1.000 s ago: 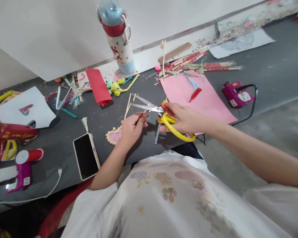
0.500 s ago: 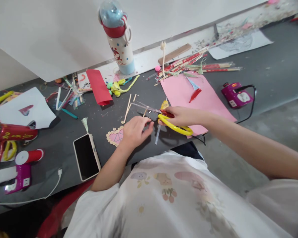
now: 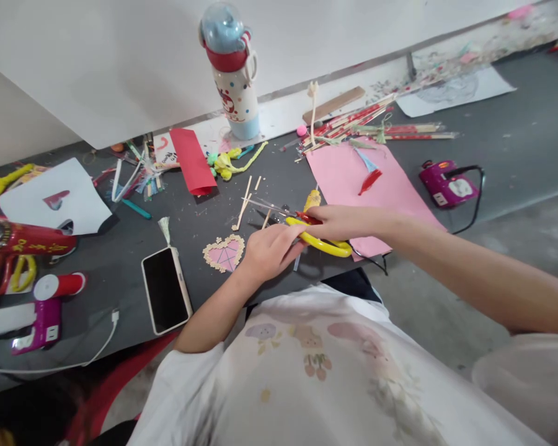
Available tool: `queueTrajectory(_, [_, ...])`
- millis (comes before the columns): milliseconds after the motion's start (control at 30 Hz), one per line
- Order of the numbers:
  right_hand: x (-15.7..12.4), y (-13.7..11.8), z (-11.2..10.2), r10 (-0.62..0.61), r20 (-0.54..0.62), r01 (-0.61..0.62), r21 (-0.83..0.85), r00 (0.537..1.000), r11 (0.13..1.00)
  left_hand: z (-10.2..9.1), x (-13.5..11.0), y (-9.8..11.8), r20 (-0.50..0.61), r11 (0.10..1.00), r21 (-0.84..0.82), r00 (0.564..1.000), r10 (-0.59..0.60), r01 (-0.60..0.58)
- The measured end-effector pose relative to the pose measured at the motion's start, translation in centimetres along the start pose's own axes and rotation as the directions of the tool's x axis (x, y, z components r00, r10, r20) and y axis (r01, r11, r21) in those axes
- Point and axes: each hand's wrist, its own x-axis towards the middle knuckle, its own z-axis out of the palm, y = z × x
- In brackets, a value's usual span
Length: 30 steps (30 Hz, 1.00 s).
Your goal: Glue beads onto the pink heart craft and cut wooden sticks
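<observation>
My right hand (image 3: 328, 222) is closed around a pair of scissors (image 3: 323, 243) with yellow handles, its blades pointing left over the table. My left hand (image 3: 272, 251) is closed, with its fingertips against the scissors and my right hand. A short thin wooden stick (image 3: 266, 218) sticks up behind the left fingers, which hide its lower end. Beyond the blades lie longer wooden sticks (image 3: 244, 204). Left of my left hand, a pink heart (image 3: 224, 254) edged with small wooden pieces lies flat. A clear glue stick (image 3: 296, 262) shows partly below the scissors.
A phone (image 3: 166, 291) lies left of the heart. At the back stand a drinking bottle (image 3: 236, 93) and, before it, red paper (image 3: 193, 162). Pink paper (image 3: 390, 198) and a purple power block (image 3: 446, 184) are on the right. A red thread spool (image 3: 69, 285) lies far left.
My left hand has moved right to meet the scissors and right hand, uncovering more of the heart. The short stick has shifted left. The view has turned slightly.
</observation>
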Motion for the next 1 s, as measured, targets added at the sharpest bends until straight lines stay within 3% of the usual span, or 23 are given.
queueTrajectory(233, [0.2,-0.3,0.1,-0.02,0.006,0.019,0.027,1.0,0.999,0.1,1.0,-0.4,0.003,0.965,0.209,0.987,0.161,-0.158])
queueTrajectory(500, [-0.1,-0.6,-0.3,-0.056,0.034,0.057,-0.036,0.998,0.998,0.5,0.7,-0.3,-0.037,0.955,0.221,0.977,0.209,-0.196])
queueTrajectory(867, [-0.2,0.5,-0.1,-0.007,-0.071,0.012,0.072,0.997,0.997,0.2,-0.3,-1.7,-0.009,0.998,0.042,0.998,-0.054,0.055])
queueTrajectory(1000, [-1.1,0.6,-0.2,0.012,-0.085,-0.006,0.068,0.996,0.998,-0.5,-0.3,-2.3,-0.111,0.998,0.063,0.994,-0.015,0.022])
